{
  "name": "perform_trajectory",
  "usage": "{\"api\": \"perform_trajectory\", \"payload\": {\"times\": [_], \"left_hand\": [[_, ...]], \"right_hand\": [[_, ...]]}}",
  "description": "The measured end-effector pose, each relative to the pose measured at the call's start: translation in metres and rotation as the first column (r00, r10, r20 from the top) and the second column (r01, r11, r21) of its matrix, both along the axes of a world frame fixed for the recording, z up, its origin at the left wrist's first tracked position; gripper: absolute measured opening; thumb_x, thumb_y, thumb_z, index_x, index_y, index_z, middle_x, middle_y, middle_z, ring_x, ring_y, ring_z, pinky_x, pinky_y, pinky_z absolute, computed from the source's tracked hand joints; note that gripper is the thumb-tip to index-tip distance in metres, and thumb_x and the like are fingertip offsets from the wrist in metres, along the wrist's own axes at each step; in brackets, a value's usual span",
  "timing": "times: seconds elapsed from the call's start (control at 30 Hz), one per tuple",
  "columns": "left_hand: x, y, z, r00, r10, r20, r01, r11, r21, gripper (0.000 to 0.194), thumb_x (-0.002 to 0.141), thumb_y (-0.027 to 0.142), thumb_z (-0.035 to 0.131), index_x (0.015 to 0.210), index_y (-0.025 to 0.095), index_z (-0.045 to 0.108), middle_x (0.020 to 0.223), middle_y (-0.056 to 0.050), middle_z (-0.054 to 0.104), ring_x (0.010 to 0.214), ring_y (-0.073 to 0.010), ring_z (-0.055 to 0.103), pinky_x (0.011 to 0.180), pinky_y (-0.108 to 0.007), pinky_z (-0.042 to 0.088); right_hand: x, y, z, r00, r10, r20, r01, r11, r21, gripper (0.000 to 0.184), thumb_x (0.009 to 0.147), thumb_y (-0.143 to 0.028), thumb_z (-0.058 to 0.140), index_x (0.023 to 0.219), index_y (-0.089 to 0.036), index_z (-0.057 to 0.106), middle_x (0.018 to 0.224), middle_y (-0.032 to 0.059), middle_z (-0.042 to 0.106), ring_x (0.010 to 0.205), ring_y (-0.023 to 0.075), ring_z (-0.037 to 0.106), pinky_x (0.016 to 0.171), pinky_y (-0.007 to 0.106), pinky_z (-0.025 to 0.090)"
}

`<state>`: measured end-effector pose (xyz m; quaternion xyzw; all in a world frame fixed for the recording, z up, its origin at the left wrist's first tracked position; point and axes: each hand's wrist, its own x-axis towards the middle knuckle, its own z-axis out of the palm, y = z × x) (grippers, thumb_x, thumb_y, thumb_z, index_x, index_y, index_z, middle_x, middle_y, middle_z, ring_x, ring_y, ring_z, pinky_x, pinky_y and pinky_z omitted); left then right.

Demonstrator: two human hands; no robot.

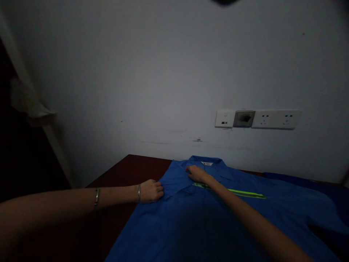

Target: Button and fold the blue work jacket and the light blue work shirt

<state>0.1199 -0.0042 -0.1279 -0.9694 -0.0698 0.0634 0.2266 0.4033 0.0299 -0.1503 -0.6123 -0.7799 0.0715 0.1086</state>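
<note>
A blue shirt point(174, 229) lies on a dark red table point(141, 167), one side folded inward, the opposite sleeve point(297, 196) spread outward. The left hand point(151, 191) is closed on the folded side's outer edge; the right hand point(197, 174) pinches cloth near the collar point(204, 159)

We log the shirt point(180, 225) spread on the table point(136, 167), its collar point(201, 158) at the far edge, near the wall point(136, 72) behind. Inside the collar sits the label point(206, 163); the strip point(247, 194) crosses the chest before it. At right, we see another cloth point(321, 188) lying partly behind the shirt. On the wall, above the shirt and right of the collar, three plates point(276, 119) run in a row (side by side). Bare tabletop lies left.
</note>
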Motion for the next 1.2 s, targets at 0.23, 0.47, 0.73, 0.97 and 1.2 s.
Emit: {"api": "perform_trajectory", "payload": {"times": [0.23,0.47,0.73,0.97,1.2], "left_hand": [[0.007,-0.001,-0.004,0.995,0.087,0.042,-0.087,0.996,-0.013,0.012,0.082,0.03,0.048,0.085,0.018,0.051,0.082,-0.006,0.06,0.071,-0.0176,0.056,0.051,-0.025,0.044],[0.016,-0.002,0.008,0.987,0.092,0.133,-0.078,0.991,-0.106,0.018,0.087,0.026,0.037,0.085,0.019,0.054,0.075,-0.004,0.061,0.068,-0.0136,0.058,0.057,-0.021,0.043],[0.024,-0.011,-0.002,0.995,0.016,0.101,0.008,0.973,-0.229,0.016,0.085,0.025,0.041,0.088,0.021,0.057,0.077,-0.003,0.063,0.07,-0.0142,0.059,0.056,-0.02,0.042],[0.019,0.017,0.005,0.775,0.592,0.22,-0.469,0.772,-0.428,0.017,0.079,0.025,0.047,0.085,0.018,0.061,0.087,-0.004,0.064,0.08,-0.0156,0.06,0.069,-0.022,0.043],[0.006,0.039,-0.006,0.387,0.922,0.004,-0.692,0.293,-0.659,0.019,0.071,0.033,0.058,0.068,0.014,0.062,0.063,-0.001,0.061,0.057,-0.0134,0.057,0.049,-0.02,0.04]], "right_hand": [[0.01,-0.002,-0.002,0.987,0.146,-0.065,-0.144,0.989,0.032,0.043,0.073,-0.01,0.049,0.116,-0.013,0.057,0.098,0.0096,0.065,0.091,0.0182,0.059,0.079,0.024,0.04],[0.017,-0.003,-0.005,0.97,0.233,-0.063,-0.229,0.971,0.064,0.044,0.075,-0.008,0.045,0.116,-0.016,0.059,0.109,0.0091,0.063,0.101,0.019,0.056,0.087,0.027,0.039],[0.018,-0.016,-0.006,0.989,0.127,0.077,-0.13,0.991,0.035,0.04,0.077,-0.008,0.042,0.109,-0.02,0.063,0.113,0.0115,0.059,0.098,0.0218,0.058,0.082,0.03,0.042],[0.012,-0.026,-0.003,0.978,0.124,0.17,-0.132,0.991,0.038,0.039,0.074,-0.004,0.042,0.102,-0.017,0.064,0.106,0.0128,0.059,0.09,0.0205,0.06,0.074,0.028,0.043],[0.014,-0.031,0.001,0.988,0.081,0.129,-0.085,0.996,0.028,0.04,0.072,-0.006,0.043,0.103,-0.018,0.065,0.107,0.0131,0.062,0.094,0.0235,0.06,0.074,0.028,0.043]]}}
